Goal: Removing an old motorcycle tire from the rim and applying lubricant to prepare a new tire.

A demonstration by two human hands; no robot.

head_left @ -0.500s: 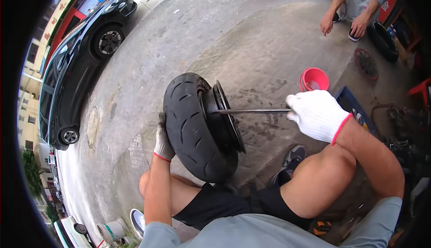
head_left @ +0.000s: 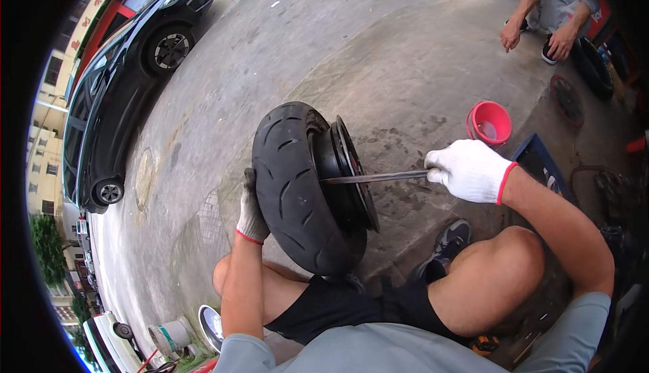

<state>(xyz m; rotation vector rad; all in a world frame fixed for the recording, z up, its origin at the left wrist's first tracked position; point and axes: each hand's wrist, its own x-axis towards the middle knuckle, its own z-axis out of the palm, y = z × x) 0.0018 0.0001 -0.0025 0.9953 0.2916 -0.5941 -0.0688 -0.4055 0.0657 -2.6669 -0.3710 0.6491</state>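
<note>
A black motorcycle tire (head_left: 287, 190) stands upright between my knees, partly off its black wheel rim (head_left: 353, 177), which sticks out to the right. My left hand (head_left: 251, 207), in a white glove with a darkened palm side, holds the tire's left side against the tread; its fingertips are partly hidden. Wrapped round the right end of a long metal tire lever (head_left: 378, 178) is my gloved right hand (head_left: 470, 171). The lever lies nearly level across the rim, its far end at the tire's right edge. Whether that tip sits under the bead, I cannot tell.
A red bucket (head_left: 491, 123) and a blue tray (head_left: 541, 163) stand beyond my right hand. Far right, a person (head_left: 551, 15) squats near another tire (head_left: 592, 69) and a dark red disc-shaped wheel (head_left: 566, 101). A dark car (head_left: 128, 96) is parked at left.
The lever's right end, with my right hand, has dropped slightly relative to the wheel, and the lever's left end sits lower on the tire edge. My left hand keeps its place. The view has shifted slightly.
</note>
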